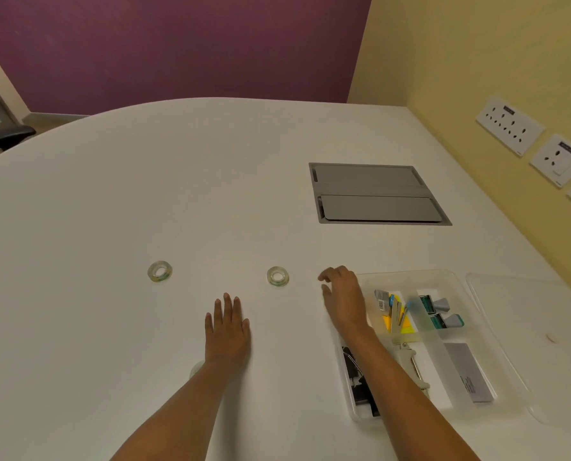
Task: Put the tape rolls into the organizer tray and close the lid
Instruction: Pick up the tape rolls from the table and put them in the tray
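Two clear tape rolls lie flat on the white table: one roll (160, 271) at the left, the other roll (277, 276) nearer the middle. My left hand (228, 329) rests flat on the table, palm down, below and between them. My right hand (342, 296) hovers just right of the second roll with fingers apart and curled, holding nothing. To the right stands the clear organizer tray (457, 281), uncovered, with stationery in its compartments. Its clear lid (537, 314) lies flat on the table beside the tray's right edge.
A grey flap panel (379, 194) is set into the table behind the tray. A yellow wall with white sockets (509, 125) runs along the right. A black chair (9, 134) stands at the far left beyond the table's curved edge.
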A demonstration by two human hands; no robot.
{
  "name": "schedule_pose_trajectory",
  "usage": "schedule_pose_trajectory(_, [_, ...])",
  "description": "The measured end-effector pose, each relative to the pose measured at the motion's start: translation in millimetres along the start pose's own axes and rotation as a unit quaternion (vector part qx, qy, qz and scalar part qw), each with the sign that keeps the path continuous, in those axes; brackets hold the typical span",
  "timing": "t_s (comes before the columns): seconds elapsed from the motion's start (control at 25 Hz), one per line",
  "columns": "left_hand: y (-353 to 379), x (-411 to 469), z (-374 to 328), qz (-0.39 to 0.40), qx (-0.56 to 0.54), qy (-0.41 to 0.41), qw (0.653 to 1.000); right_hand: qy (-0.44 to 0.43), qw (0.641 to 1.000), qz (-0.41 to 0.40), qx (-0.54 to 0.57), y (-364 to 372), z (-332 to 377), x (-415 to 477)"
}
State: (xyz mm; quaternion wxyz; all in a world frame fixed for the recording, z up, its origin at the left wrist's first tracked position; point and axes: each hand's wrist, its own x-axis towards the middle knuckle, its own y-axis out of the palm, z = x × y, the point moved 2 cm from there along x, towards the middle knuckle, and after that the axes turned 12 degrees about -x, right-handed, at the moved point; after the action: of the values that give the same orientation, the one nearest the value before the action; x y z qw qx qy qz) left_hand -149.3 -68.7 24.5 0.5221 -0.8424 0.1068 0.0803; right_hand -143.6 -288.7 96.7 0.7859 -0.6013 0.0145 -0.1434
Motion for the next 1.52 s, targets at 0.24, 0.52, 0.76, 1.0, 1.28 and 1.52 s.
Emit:
schedule_pose_trajectory(0.24, [2.9, 0.3, 4.4, -0.008, -0.004, 0.007, 1.000, -0.069, 0.993, 0.068, -0.072, 35.1, 43.1, 19.3])
schedule_pose_trajectory(0.52, [4.3, 13.1, 8.9, -0.001, -0.004, 0.012, 1.000, -0.119, 0.977, 0.113, -0.137, 67.7, 58.2, 26.1])
schedule_pose_trajectory(0.76, [8.4, 16.4, 10.9, 0.000, -0.008, 0.011, 1.000, -0.101, 0.981, 0.126, -0.106, 73.9, 56.1, 23.3])
schedule_pose_trajectory(1.0, [8.6, 17.9, 11.2, 0.004, -0.010, 0.012, 1.000, -0.098, 0.978, 0.174, -0.054, 67.4, 58.5, 19.3])
schedule_pose_trajectory(1.28, [9.9, 18.7, 12.5, 0.011, -0.013, 0.010, 1.000, -0.028, 0.994, 0.100, 0.033, 33.4, 55.1, 19.3])
schedule_pose_trajectory(1.52, [9.8, 19.1, 12.9, 0.016, -0.011, 0.010, 1.000, 0.067, 0.993, 0.051, 0.078, -16.4, 6.3, 11.8])
